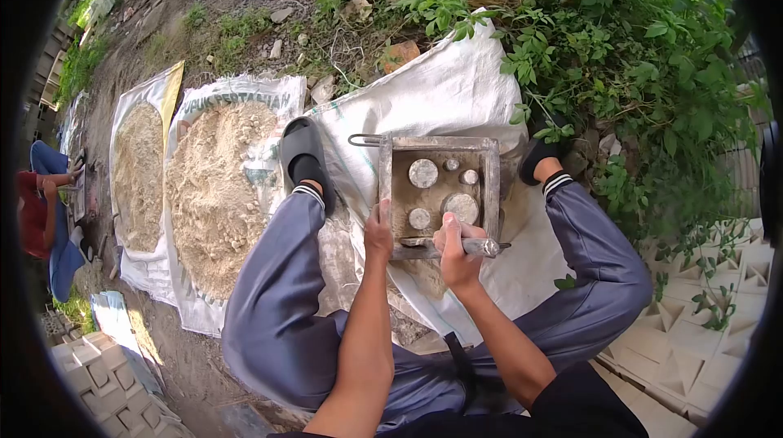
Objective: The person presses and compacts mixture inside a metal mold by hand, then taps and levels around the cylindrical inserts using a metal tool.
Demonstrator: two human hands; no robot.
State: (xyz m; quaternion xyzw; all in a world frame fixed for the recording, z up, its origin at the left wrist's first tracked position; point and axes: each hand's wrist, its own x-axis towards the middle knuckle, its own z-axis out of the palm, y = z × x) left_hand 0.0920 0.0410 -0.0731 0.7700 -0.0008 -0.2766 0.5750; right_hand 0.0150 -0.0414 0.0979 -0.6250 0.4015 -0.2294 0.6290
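A square metal frame (492, 185) lies on a white sack (457, 83) between the person's legs. Inside it, several round pale discs (423, 173) of different sizes sit on grey-brown material. My left hand (378, 232) rests against the frame's left side near the lower corner, its fingers close together. At the frame's lower right, my right hand (458, 252) is closed around a short rod-like tool (487, 248), with a finger or thumb reaching toward the largest disc. A looped metal handle (364, 140) sticks out at the frame's upper left.
Two sacks bearing sandy powder (216, 185) lie to the left. Another person (49, 210) sits at the far left. Green plants (620, 63) grow at the upper right. Patterned pale blocks (693, 332) stand at the lower right, and more blocks (106, 381) at the lower left.
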